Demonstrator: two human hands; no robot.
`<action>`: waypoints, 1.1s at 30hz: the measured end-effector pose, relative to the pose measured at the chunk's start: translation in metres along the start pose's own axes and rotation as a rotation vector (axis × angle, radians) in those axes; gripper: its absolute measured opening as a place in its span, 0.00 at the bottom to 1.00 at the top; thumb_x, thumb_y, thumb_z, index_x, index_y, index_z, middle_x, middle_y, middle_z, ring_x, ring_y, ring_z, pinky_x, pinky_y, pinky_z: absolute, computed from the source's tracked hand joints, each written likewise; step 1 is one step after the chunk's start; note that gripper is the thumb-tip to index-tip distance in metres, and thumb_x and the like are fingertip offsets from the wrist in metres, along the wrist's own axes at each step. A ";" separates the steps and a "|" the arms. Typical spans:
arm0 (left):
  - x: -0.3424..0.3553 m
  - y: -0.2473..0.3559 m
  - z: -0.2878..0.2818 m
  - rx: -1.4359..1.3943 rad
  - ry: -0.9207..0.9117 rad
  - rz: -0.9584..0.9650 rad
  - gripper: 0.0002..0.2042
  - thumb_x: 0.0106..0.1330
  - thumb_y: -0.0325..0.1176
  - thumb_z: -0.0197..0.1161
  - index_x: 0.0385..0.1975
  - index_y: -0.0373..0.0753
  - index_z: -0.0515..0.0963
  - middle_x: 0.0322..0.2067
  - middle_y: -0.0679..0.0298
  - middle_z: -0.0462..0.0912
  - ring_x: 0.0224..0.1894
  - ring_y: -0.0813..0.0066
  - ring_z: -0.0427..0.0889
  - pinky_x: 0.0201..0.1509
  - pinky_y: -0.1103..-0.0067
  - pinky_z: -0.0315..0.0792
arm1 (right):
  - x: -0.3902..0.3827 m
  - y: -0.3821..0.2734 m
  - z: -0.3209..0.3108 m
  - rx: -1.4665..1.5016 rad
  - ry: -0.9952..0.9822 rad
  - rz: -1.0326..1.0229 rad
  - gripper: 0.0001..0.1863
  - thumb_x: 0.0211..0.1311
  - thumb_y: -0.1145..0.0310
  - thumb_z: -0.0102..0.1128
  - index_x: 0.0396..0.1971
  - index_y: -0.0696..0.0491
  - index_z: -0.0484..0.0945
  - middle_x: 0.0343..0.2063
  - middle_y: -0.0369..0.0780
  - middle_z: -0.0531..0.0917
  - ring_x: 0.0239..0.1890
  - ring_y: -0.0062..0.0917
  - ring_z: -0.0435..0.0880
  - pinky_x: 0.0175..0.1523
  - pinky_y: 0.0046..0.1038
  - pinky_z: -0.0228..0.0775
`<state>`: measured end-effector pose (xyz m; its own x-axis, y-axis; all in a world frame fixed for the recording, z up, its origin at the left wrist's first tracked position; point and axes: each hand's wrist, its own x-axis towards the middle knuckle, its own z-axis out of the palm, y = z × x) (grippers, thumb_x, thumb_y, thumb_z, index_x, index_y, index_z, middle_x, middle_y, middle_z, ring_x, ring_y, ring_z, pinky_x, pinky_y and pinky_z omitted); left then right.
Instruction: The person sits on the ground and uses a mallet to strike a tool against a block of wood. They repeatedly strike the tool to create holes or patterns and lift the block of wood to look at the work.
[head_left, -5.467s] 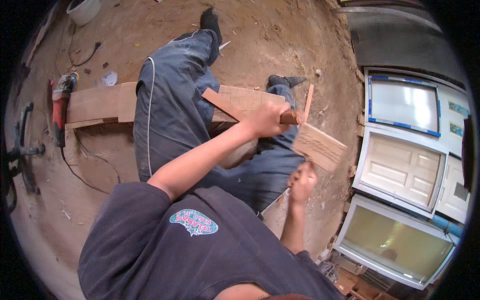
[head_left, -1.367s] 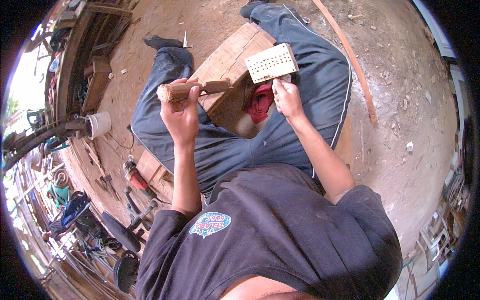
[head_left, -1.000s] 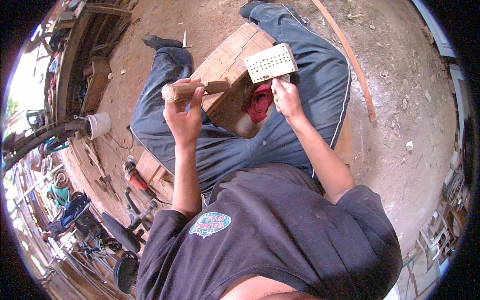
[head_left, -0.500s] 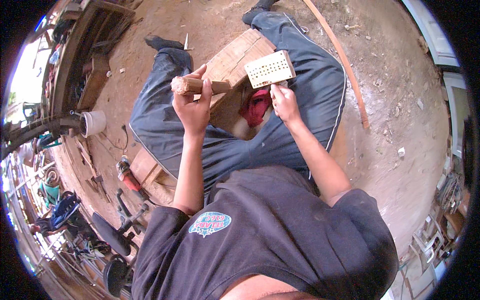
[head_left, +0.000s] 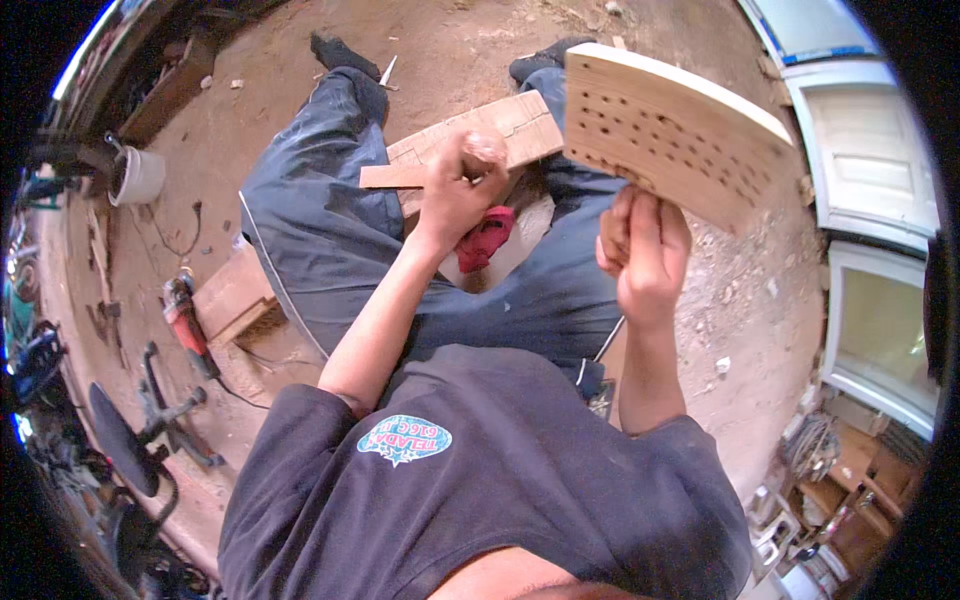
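Observation:
My right hand (head_left: 645,250) is raised at the right, fingers closed on the lower edge of a wooden board (head_left: 680,130) pierced by rows of small dark holes. The board is tilted, with a pale upper edge. My left hand (head_left: 455,195) is wrapped round a short wooden stick (head_left: 485,148), whose rough, frayed end faces up. Below that hand, a large wooden block (head_left: 530,120) with a crack or joint line lies between my legs. A red cloth (head_left: 486,240) sits beneath, between my thighs.
On the ground at the left are a red-and-grey angle grinder (head_left: 187,325) with a cord, a wooden piece (head_left: 235,290) and a white bucket (head_left: 138,177). White-framed panels (head_left: 860,150) stand at the right. Dark metal parts (head_left: 150,420) lie at the lower left.
My right hand has lifted the holed board up and to the right, closer to me. My left hand has shifted right, and the stick has turned from sideways to end-up.

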<state>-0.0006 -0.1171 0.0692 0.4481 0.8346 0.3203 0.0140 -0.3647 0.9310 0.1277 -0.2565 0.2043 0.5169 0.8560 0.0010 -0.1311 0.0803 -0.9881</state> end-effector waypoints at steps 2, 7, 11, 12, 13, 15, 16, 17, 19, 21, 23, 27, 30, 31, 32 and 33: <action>0.004 0.006 0.003 -0.062 -0.004 0.049 0.13 0.59 0.25 0.67 0.42 0.36 0.73 0.33 0.63 0.82 0.35 0.75 0.82 0.40 0.77 0.76 | -0.002 -0.010 0.000 -0.054 -0.074 -0.032 0.13 0.76 0.63 0.44 0.32 0.54 0.69 0.17 0.30 0.65 0.17 0.11 0.59 0.20 0.18 0.51; 0.004 0.007 0.001 -0.004 -0.068 -0.028 0.21 0.54 0.26 0.70 0.48 0.38 0.73 0.38 0.53 0.82 0.43 0.59 0.83 0.46 0.70 0.76 | 0.004 0.000 -0.018 -0.916 0.002 -0.389 0.12 0.75 0.63 0.48 0.32 0.54 0.73 0.19 0.32 0.70 0.17 0.11 0.60 0.19 0.18 0.49; 0.008 0.010 -0.003 -0.082 0.008 0.087 0.20 0.52 0.27 0.70 0.46 0.38 0.74 0.36 0.51 0.81 0.43 0.52 0.82 0.46 0.68 0.75 | 0.004 -0.063 -0.019 -0.432 0.214 -0.492 0.16 0.77 0.59 0.43 0.29 0.52 0.69 0.16 0.28 0.59 0.15 0.11 0.52 0.17 0.17 0.43; 0.006 -0.005 -0.001 -0.186 -0.055 0.064 0.19 0.51 0.26 0.70 0.44 0.37 0.74 0.35 0.50 0.80 0.41 0.51 0.81 0.45 0.68 0.75 | 0.006 -0.080 -0.002 -0.272 0.223 -0.543 0.18 0.77 0.58 0.40 0.26 0.51 0.66 0.15 0.29 0.58 0.13 0.11 0.51 0.15 0.16 0.42; 0.005 -0.009 -0.001 -0.187 -0.034 0.068 0.19 0.51 0.26 0.70 0.44 0.37 0.74 0.35 0.50 0.80 0.41 0.51 0.81 0.45 0.68 0.75 | 0.008 -0.091 0.016 -0.116 0.236 -0.591 0.21 0.78 0.57 0.38 0.22 0.50 0.62 0.15 0.30 0.57 0.12 0.12 0.51 0.13 0.15 0.41; 0.004 -0.006 -0.001 -0.177 -0.067 0.002 0.18 0.51 0.25 0.70 0.42 0.36 0.74 0.34 0.50 0.80 0.40 0.50 0.81 0.43 0.66 0.74 | 0.005 -0.080 0.035 -0.005 0.342 -0.612 0.20 0.78 0.57 0.37 0.23 0.49 0.58 0.15 0.29 0.52 0.13 0.11 0.47 0.13 0.14 0.37; 0.007 0.004 -0.004 -0.126 -0.058 0.019 0.18 0.51 0.25 0.70 0.42 0.36 0.74 0.33 0.50 0.79 0.39 0.49 0.81 0.42 0.65 0.73 | -0.001 -0.051 0.007 -0.249 0.340 -0.598 0.21 0.77 0.52 0.37 0.24 0.47 0.62 0.13 0.29 0.58 0.13 0.12 0.51 0.16 0.16 0.42; 0.007 0.005 -0.006 -0.124 -0.033 0.027 0.18 0.51 0.25 0.70 0.42 0.36 0.74 0.33 0.50 0.79 0.39 0.49 0.81 0.42 0.65 0.73 | -0.007 -0.044 0.006 -0.591 0.205 -0.417 0.15 0.74 0.58 0.43 0.32 0.54 0.66 0.21 0.35 0.67 0.24 0.24 0.60 0.29 0.25 0.51; 0.012 0.005 -0.002 -0.150 -0.012 0.100 0.18 0.53 0.25 0.69 0.44 0.38 0.74 0.36 0.51 0.82 0.42 0.53 0.82 0.45 0.68 0.75 | -0.020 -0.031 -0.004 -1.357 -0.194 -0.238 0.16 0.68 0.70 0.54 0.47 0.69 0.73 0.37 0.48 0.84 0.47 0.50 0.79 0.55 0.42 0.68; 0.015 0.003 -0.007 -0.166 -0.050 -0.008 0.19 0.53 0.26 0.70 0.45 0.38 0.74 0.36 0.50 0.81 0.43 0.50 0.81 0.45 0.67 0.74 | -0.027 -0.043 0.000 -1.219 0.065 -0.512 0.15 0.71 0.65 0.52 0.46 0.63 0.73 0.28 0.41 0.80 0.31 0.37 0.77 0.37 0.33 0.68; 0.013 0.001 -0.009 -0.119 -0.050 -0.030 0.19 0.53 0.26 0.70 0.45 0.37 0.73 0.37 0.50 0.81 0.43 0.50 0.81 0.46 0.67 0.74 | -0.031 -0.068 0.001 -0.571 0.313 -0.454 0.15 0.73 0.58 0.49 0.39 0.57 0.73 0.18 0.33 0.71 0.16 0.19 0.66 0.18 0.21 0.59; 0.012 0.005 -0.014 -0.144 -0.075 -0.032 0.19 0.53 0.26 0.69 0.45 0.36 0.73 0.37 0.50 0.82 0.44 0.50 0.81 0.46 0.67 0.75 | -0.016 -0.088 0.027 -0.097 0.223 -0.641 0.20 0.74 0.58 0.44 0.19 0.47 0.59 0.15 0.33 0.58 0.14 0.13 0.50 0.16 0.20 0.45; 0.013 -0.002 0.003 -0.127 -0.082 0.023 0.19 0.53 0.26 0.69 0.45 0.36 0.74 0.37 0.51 0.82 0.44 0.50 0.81 0.46 0.67 0.75 | -0.006 -0.025 -0.018 -0.623 -0.197 -0.650 0.17 0.73 0.54 0.48 0.30 0.52 0.68 0.19 0.31 0.66 0.15 0.12 0.57 0.17 0.16 0.47; 0.013 -0.005 0.005 -0.119 -0.096 0.039 0.18 0.53 0.26 0.69 0.45 0.36 0.75 0.37 0.51 0.82 0.44 0.51 0.82 0.45 0.67 0.75 | -0.002 -0.022 -0.017 -1.037 -0.210 -0.718 0.15 0.73 0.56 0.48 0.31 0.52 0.70 0.20 0.31 0.68 0.15 0.12 0.59 0.17 0.15 0.48; 0.013 -0.007 0.006 -0.112 -0.111 0.055 0.18 0.53 0.25 0.69 0.44 0.36 0.75 0.38 0.51 0.82 0.44 0.52 0.82 0.45 0.67 0.75 | 0.000 -0.020 -0.015 -1.433 -0.211 -0.830 0.14 0.72 0.57 0.49 0.33 0.53 0.71 0.21 0.31 0.70 0.16 0.12 0.62 0.18 0.15 0.50; 0.013 -0.010 0.008 -0.110 -0.111 0.047 0.18 0.53 0.25 0.69 0.44 0.36 0.75 0.38 0.51 0.82 0.44 0.52 0.82 0.45 0.67 0.75 | 0.002 -0.030 -0.014 -1.375 -0.256 -0.829 0.12 0.71 0.60 0.50 0.36 0.54 0.73 0.23 0.32 0.72 0.17 0.12 0.65 0.19 0.14 0.52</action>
<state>0.0120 -0.1058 0.0624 0.5421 0.7646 0.3486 -0.1044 -0.3503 0.9308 0.1442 -0.2645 0.2323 -0.1079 0.8818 0.4592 0.9823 0.1658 -0.0876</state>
